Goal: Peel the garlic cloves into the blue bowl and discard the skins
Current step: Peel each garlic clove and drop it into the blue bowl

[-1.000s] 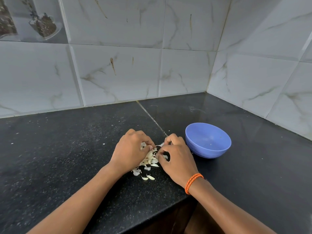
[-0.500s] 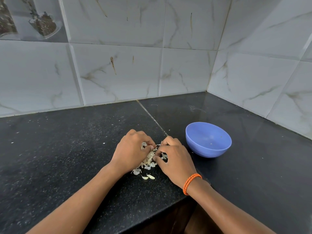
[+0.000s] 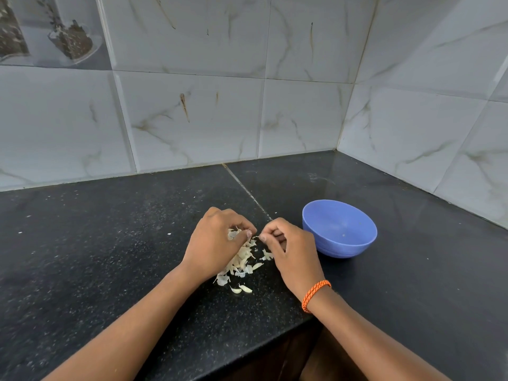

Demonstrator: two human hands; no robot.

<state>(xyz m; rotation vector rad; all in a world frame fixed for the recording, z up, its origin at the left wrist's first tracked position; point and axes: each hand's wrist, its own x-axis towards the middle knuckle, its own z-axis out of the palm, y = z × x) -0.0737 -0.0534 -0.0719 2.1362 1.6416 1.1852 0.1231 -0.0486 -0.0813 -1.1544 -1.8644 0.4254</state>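
Peeling now: we are judging this the skin-stripping step, mid-frame on the black counter (image 3: 110, 243).
Left hand (image 3: 217, 246): we are curling its fingers, pinching something pale over the pile.
Right hand (image 3: 294, 251): we are pinching thumb to forefinger; what it grips is too small to tell.
Next move: we are likely needing to pull skin free, then carry the clove right.
Garlic pile (image 3: 242, 262): papery cream flakes are lying between our hands.
Blue bowl (image 3: 339, 232): sitting right of centre, looking nearly empty.
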